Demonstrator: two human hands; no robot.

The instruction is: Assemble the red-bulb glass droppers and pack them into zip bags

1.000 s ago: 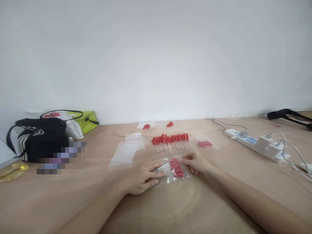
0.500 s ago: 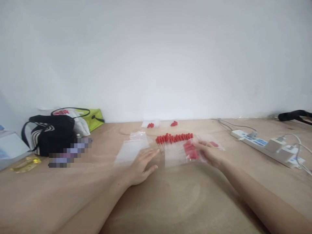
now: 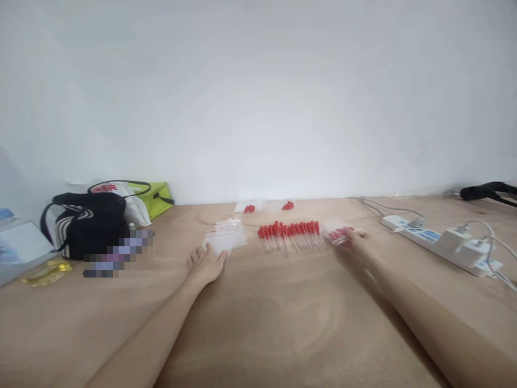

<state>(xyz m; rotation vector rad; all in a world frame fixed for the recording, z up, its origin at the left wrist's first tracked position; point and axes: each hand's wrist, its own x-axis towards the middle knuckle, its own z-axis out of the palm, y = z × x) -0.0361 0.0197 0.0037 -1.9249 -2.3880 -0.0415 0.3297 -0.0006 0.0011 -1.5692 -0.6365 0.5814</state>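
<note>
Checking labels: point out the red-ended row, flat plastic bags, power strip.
Red-ended row (image 3: pixel 293 230): head view, red ends mid-row.
Flat plastic bags (image 3: pixel 218 242): head view, area below the red lines.
Power strip (image 3: pixel 428 235): head view, blue-marked socket face.

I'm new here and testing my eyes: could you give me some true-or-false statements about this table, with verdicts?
1. The left hand is at the flat plastic bags. True.
2. The right hand is at the power strip. False: the right hand is at a clear bag with red pieces showing.
3. The row of red-topped sticks lies between the hands. True.
4. The black bag is right of the sticks. False: the black bag is to their left.
</note>
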